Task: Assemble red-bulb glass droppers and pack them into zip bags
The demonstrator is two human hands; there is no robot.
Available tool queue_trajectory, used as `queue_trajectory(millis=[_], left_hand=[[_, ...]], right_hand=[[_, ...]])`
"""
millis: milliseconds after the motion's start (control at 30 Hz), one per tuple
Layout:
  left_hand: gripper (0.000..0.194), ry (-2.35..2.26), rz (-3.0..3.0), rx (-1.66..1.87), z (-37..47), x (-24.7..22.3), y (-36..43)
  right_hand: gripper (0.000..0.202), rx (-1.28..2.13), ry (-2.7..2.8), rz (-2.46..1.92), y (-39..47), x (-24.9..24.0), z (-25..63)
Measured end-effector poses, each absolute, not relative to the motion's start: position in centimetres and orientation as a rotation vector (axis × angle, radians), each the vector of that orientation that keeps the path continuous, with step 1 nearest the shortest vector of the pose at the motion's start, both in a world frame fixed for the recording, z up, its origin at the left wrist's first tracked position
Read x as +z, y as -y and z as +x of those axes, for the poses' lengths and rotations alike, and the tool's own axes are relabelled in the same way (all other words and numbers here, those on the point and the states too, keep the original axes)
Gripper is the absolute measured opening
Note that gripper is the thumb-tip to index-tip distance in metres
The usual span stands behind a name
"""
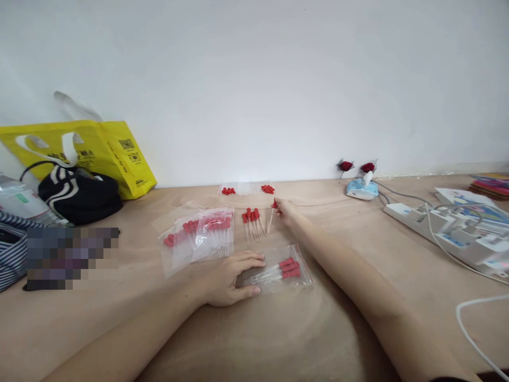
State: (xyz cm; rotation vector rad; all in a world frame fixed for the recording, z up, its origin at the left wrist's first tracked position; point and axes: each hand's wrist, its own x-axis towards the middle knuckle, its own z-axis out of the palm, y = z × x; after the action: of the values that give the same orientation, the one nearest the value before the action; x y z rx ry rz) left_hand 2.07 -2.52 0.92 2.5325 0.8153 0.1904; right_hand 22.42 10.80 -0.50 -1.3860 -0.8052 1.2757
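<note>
My left hand (234,278) lies on the table with its fingers apart, at the left end of a clear zip bag (304,268) of red-capped droppers (292,269). Farther forward, my right hand (284,209) pinches the red end of one thin dropper (271,218), its clear stem slanting down to the table. Just left of it lie several loose red-capped droppers (252,220). Overlapping zip bags (199,239) with more red-capped droppers are beyond my left hand. Near the wall, small red caps (228,191) sit in two groups on a clear bag (248,188).
On the left are a yellow bag (119,154), a black cap-like item (91,193), a plastic bottle (29,201) and a striped cloth (11,254). To the right are a tissue pack (361,189), two red flowers, a power strip (449,233) with cables, and papers.
</note>
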Motion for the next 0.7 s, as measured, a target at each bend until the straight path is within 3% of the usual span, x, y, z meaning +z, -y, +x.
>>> queue_trajectory(millis=[100,200,333,567,700], left_hand=[[0.045,-0.824,2.535,0.187,2.1,1.0,2.5],[0.045,-0.818,2.538,0.215,2.2,0.9,2.4],[0.044,-0.821,2.54,0.222,2.1,0.8,2.4],[0.046,-0.837,2.538,0.212,2.2,0.9,2.5],[0.05,-0.854,2.553,0.191,2.3,1.1,2.6]], right_hand=[[0.012,1.131,0.772,-1.294,-8.6,-0.2,25.9],[0.02,1.014,0.74,-1.259,-5.7,-0.8,29.3],[0.017,0.939,0.767,-1.272,-2.6,-2.4,31.3],[0.006,1.085,0.608,-1.133,0.2,-3.1,29.2],[0.009,1.211,0.536,-1.075,1.6,-2.6,28.1]])
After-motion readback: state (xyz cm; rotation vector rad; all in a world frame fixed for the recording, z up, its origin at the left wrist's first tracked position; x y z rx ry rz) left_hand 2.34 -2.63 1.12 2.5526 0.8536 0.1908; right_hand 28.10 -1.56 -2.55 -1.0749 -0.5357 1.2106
